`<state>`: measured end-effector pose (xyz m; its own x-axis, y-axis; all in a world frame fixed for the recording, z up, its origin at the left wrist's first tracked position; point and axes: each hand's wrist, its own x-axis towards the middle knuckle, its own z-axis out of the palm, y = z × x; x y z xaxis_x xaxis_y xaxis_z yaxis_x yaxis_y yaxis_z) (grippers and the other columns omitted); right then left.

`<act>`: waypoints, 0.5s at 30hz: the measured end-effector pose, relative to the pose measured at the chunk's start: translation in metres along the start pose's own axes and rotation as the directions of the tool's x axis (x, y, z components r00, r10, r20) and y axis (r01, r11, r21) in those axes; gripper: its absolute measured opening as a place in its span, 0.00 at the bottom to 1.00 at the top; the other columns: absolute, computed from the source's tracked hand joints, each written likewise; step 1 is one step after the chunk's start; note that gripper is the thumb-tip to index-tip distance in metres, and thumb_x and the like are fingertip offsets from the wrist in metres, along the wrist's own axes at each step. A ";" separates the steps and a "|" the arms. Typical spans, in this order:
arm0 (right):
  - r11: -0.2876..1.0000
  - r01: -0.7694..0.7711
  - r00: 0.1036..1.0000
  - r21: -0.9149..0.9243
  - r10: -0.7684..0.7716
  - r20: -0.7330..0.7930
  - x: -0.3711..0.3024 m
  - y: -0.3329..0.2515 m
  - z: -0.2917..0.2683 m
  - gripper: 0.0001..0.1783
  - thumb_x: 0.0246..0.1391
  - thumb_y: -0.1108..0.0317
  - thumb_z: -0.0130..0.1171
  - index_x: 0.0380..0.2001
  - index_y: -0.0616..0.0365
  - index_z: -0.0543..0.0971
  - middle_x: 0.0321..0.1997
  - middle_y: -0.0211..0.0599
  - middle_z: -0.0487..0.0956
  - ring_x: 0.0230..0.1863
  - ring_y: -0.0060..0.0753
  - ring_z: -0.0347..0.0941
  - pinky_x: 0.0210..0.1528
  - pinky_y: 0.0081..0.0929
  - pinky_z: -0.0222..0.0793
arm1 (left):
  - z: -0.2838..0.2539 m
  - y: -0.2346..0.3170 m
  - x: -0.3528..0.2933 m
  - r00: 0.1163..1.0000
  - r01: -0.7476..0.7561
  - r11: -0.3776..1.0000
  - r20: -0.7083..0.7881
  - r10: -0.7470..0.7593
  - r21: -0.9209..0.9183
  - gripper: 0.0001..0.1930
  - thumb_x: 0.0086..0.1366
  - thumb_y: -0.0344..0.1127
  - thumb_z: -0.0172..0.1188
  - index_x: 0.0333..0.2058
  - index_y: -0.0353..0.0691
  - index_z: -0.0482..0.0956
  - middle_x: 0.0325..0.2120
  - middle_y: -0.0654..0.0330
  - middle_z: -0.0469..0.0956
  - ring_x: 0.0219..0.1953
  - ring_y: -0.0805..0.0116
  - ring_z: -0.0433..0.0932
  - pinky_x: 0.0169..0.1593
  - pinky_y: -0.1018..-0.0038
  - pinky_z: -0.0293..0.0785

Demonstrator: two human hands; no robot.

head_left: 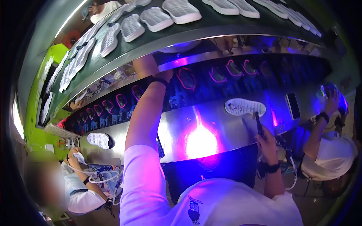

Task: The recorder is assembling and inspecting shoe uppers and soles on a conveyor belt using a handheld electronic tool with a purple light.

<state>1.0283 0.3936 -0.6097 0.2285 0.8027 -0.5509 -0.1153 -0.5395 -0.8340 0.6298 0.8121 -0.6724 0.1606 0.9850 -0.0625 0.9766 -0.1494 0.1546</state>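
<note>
Here the right hand has its grip closed around a dark tool near a white sole; the left hand's grip is hidden.

White shoe sole and dark tool at the metal bench

1 white shoe sole lies flat, tread side up, lengthwise on the shiny metal bench top under violet light. Just below it, a slim dark tool stands nearly upright in the right hand, its tip near the sole's right end.
</note>
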 end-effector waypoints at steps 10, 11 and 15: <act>0.957 -0.001 0.999 0.290 -0.013 0.047 0.034 0.029 0.036 0.26 0.64 0.78 0.57 0.66 0.59 0.70 0.31 0.26 0.77 0.21 0.11 0.65 0.21 0.14 0.59 | 0.044 0.059 0.002 0.997 0.001 0.998 0.079 -0.006 0.062 0.27 0.59 0.55 0.63 0.52 0.43 0.81 0.51 0.46 0.82 0.52 0.49 0.81 0.56 0.54 0.77; 0.969 0.000 0.997 0.247 -0.019 0.075 0.035 0.030 0.031 0.27 0.64 0.78 0.57 0.66 0.59 0.70 0.31 0.25 0.76 0.22 0.11 0.66 0.22 0.15 0.61 | 0.032 0.055 0.005 0.973 0.071 0.997 0.222 -0.064 -0.023 0.27 0.59 0.55 0.64 0.50 0.42 0.82 0.47 0.46 0.83 0.48 0.51 0.83 0.53 0.56 0.79; 0.988 0.077 0.994 0.131 -0.087 0.068 0.036 0.035 0.023 0.28 0.63 0.78 0.57 0.66 0.60 0.70 0.29 0.25 0.74 0.24 0.14 0.68 0.26 0.18 0.67 | -0.018 0.031 0.000 0.932 0.190 0.943 0.352 -0.086 -0.273 0.29 0.58 0.56 0.66 0.48 0.37 0.83 0.39 0.46 0.84 0.39 0.57 0.86 0.43 0.63 0.82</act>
<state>1.0105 0.4089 -0.6596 0.1714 0.8619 -0.4771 -0.2230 -0.4378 -0.8710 0.6574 0.8094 -0.6500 0.1159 0.9007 -0.4186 0.9123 0.0701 0.4034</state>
